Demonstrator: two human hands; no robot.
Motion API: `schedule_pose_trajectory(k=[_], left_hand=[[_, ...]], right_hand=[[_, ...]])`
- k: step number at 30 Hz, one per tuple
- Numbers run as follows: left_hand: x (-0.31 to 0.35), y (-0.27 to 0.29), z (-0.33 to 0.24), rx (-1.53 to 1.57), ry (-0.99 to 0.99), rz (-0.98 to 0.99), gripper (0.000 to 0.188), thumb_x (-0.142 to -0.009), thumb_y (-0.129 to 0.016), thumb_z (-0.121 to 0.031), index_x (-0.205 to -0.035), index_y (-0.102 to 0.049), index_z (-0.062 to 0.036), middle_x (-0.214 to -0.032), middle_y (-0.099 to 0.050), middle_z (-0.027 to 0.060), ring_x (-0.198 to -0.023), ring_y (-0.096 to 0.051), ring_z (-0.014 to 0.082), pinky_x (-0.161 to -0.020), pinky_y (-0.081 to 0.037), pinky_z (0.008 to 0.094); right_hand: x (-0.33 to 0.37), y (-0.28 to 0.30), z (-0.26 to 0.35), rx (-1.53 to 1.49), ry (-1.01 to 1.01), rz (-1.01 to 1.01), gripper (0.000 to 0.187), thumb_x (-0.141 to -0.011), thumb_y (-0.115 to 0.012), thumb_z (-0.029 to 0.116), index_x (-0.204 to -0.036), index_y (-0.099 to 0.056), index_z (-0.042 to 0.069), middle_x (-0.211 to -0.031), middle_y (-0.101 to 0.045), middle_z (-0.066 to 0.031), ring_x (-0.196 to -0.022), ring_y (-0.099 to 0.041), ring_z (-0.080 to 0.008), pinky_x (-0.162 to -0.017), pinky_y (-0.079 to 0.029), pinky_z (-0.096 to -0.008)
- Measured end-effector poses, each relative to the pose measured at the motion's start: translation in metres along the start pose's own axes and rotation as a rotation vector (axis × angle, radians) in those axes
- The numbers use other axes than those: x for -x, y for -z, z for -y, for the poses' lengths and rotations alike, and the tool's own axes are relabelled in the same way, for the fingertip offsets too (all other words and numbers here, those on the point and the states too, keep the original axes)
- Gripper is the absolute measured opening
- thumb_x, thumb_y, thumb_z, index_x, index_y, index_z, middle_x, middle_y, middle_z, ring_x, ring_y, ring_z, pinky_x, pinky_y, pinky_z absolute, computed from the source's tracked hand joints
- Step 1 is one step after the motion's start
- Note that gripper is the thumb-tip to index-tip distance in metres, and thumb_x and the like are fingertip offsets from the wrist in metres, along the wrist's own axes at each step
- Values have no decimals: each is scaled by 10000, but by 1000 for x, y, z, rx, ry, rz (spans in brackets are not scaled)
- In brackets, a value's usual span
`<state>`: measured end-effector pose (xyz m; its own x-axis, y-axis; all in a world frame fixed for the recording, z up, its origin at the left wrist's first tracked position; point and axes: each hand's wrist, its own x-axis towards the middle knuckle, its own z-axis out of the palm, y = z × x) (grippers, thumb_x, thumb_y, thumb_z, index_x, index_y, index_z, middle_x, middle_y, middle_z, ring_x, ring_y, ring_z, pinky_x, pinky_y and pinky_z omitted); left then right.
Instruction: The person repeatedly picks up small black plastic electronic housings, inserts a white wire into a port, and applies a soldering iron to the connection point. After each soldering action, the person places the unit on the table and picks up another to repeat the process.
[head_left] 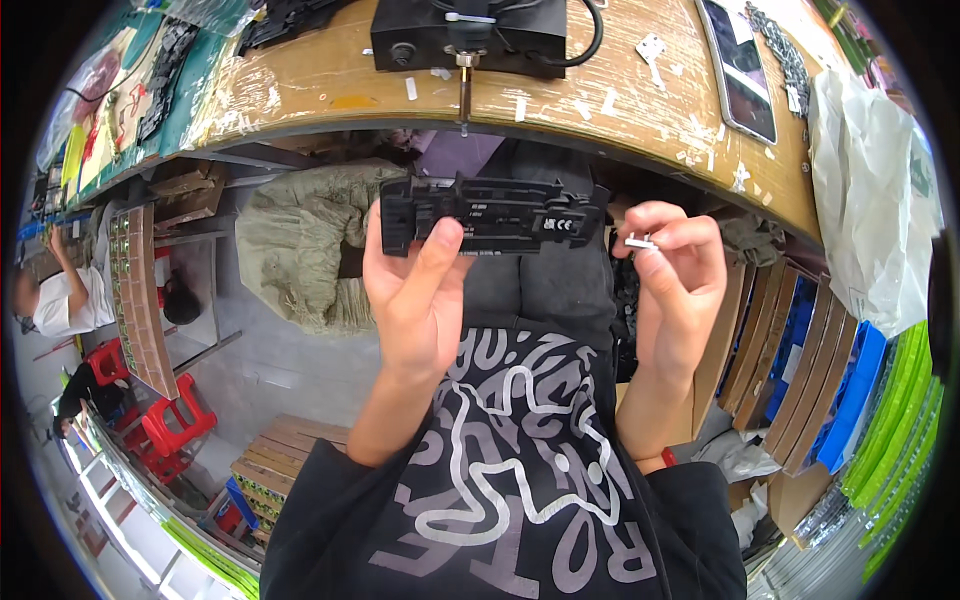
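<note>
My left hand point(415, 285) grips a black plastic toy car chassis point(500, 215) from its left end, thumb across the face turned up to me. Pale printed marks show on that face. To its right, my right hand point(680, 265) pinches a small white-and-silver part point(641, 242) between thumb and fingertips, apart from the chassis; its exact kind is too small to tell. Beyond the chassis, a metal tip point(465, 95) points down over the bench edge from a black box-shaped machine point(470, 38).
The worn wooden bench point(310, 90) carries white scraps and a phone point(737, 70). A white plastic bag point(870, 190) hangs at right, above stacked cardboard and blue trays point(800, 360). A green jacket point(300, 245) lies left. Red stools point(178, 418) and another person point(75, 285) are farther left.
</note>
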<state>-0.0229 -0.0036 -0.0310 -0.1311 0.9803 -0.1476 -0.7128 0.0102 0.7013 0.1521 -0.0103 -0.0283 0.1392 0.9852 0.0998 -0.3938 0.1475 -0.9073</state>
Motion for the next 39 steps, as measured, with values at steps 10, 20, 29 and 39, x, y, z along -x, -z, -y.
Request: schedule_pose_trajectory(k=[10,20,29,39], left_hand=[[20,10,11,167,40,170,334,-821,-480,-18,-1138,-404,-91,-1054,-528,77,-969,-517,201,-855,-411,377],[18,11,13,157,23,199,370,-801,-507,-16,-1135,-385,-119,-988,-507,64,-940,-509,199,-836,-408,384],[13,14,13,147,20,299,257,-781,-533,-12,-945,-356,-100,-905,-475,64,-936,-486,214,-826,-413,380],[12,14,11,178,39,310,302,-703,-583,35,-843,-343,-81,-867,-499,132,-962,-494,332,-891,-365,478]], right_hand=[[1,0,-8,-157,-64,-17,171,-689,-603,-79,-795,-512,19,-933,-543,-122,-863,-511,-153,-784,-405,-275],[3,2,-8,-156,-74,-13,152,-690,-596,-88,-762,-507,12,-857,-560,-132,-830,-533,-163,-762,-422,-284],[5,5,-8,-122,-81,-17,141,-694,-593,-105,-729,-509,3,-849,-575,-150,-785,-556,-160,-735,-445,-279],[5,7,-8,-93,-77,-20,161,-701,-590,-103,-782,-494,-1,-856,-574,-147,-789,-564,-173,-736,-453,-289]])
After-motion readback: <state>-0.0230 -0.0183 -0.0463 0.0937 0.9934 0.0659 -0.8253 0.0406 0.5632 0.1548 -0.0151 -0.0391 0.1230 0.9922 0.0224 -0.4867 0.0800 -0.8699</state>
